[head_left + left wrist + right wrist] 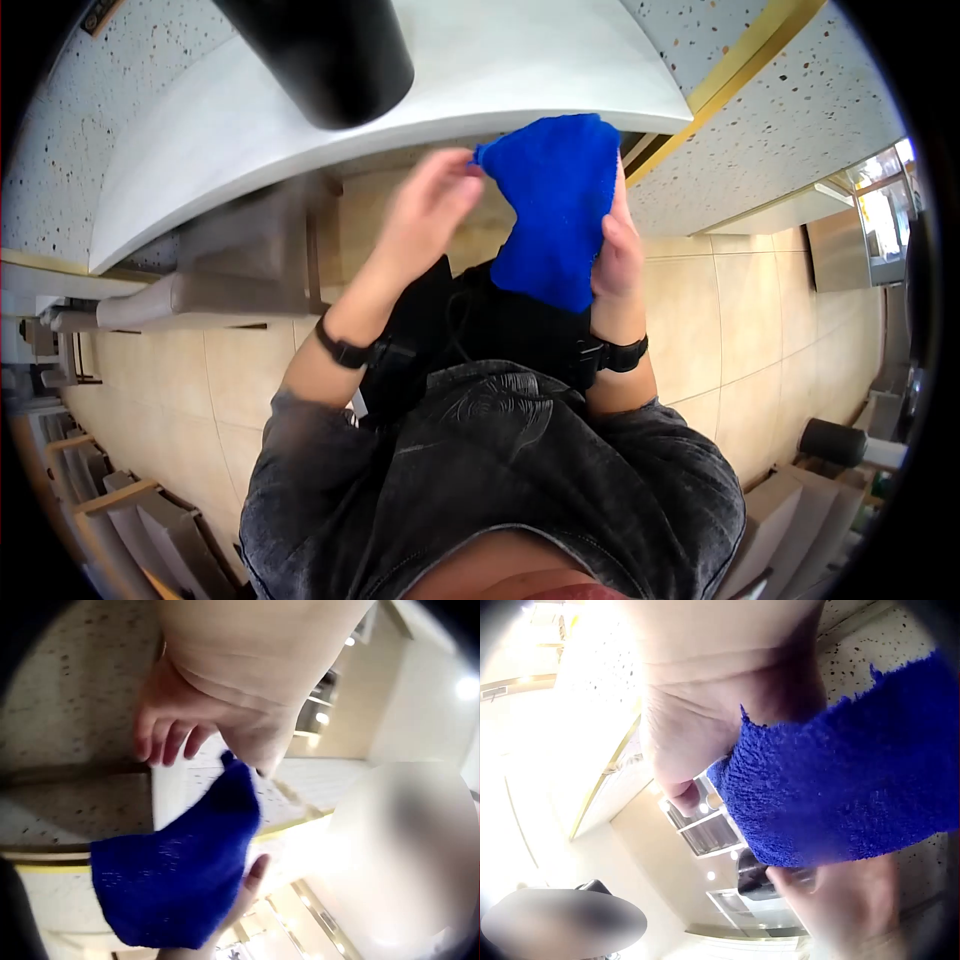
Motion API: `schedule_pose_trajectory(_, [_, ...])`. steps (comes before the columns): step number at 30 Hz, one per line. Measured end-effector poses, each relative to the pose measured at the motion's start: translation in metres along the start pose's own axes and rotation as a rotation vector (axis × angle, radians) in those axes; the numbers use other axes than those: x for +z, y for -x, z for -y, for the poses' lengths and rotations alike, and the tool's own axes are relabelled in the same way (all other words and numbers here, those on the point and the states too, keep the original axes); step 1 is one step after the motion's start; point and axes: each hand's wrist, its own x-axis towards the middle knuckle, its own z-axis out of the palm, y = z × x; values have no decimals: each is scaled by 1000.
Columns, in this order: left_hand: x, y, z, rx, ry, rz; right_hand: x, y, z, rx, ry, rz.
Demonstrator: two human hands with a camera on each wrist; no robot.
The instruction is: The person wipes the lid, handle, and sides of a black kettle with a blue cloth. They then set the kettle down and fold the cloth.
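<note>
A blue cloth (pixel 560 200) (pixel 184 862) (pixel 840 772) is spread out between the two hands. My right hand (pixel 618 245) is at its right edge, with the cloth lying over the fingers; they look extended, though the cloth hides most of them. The right thumb (pixel 682 799) stands clear of the cloth in the right wrist view. My left hand (pixel 430 215) (pixel 180 724) is blurred at the cloth's narrow upper-left corner, its fingers loosely bent. Whether a fingertip touches that corner is hard to tell.
Beyond the hands, a curved white tabletop (pixel 500 60) carries a black cylinder (pixel 350 70). A beige seat (pixel 200 290) stands at the left under its edge. A speckled panel with gold trim (pixel 740 70) is at the right, and tiled floor (pixel 690 340) lies below.
</note>
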Motion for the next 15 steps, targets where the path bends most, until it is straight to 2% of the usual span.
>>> schedule_pose_trajectory(2, [4, 7, 61, -438, 390, 223, -7, 13, -9, 97, 35, -24])
schedule_pose_trajectory(3, [3, 13, 65, -451, 404, 204, -10, 16, -11, 167, 75, -36])
schedule_pose_trajectory(4, [0, 19, 68, -451, 622, 362, -12, 18, -11, 190, 76, -36])
schedule_pose_trajectory(5, [-1, 24, 70, -444, 840, 522, -14, 22, -11, 225, 211, -51])
schedule_pose_trajectory(6, [1, 29, 71, -460, 852, 509, -15, 27, -12, 260, 344, -67])
schedule_pose_trajectory(7, [3, 32, 69, -477, 752, 444, -17, 30, -10, 279, 339, -76])
schedule_pose_trajectory(9, [8, 37, 71, -458, 507, 360, -22, 33, -6, 468, 396, -35])
schedule_pose_trajectory(12, [6, 46, 81, -528, 601, 256, -31, 37, -13, 614, 313, -114])
schedule_pose_trajectory(15, [9, 50, 83, -611, 675, 181, -44, 38, -27, 644, 185, -235])
